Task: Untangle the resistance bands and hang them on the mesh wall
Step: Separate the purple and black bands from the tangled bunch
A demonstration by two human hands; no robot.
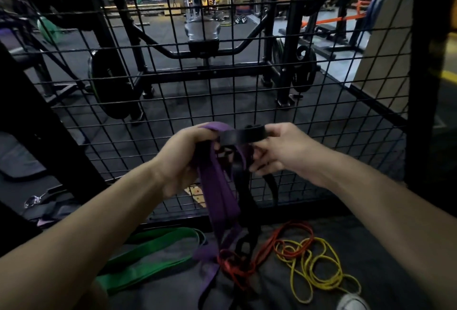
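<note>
Left hand [181, 158] gripped purple band [217, 186]; right hand [279, 147] pinched black band [243, 134], before mesh wall [321, 121]. Red band [237, 265] snarled below. Advice: draw black loop free slowly.

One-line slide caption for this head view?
Left hand grips purple band, right hand pulls black band before mesh wall.

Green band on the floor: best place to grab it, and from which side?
Grab the green band at its far looped end near the mesh wall, coming from above. It lies flat, apart from the red band tangle.
</note>
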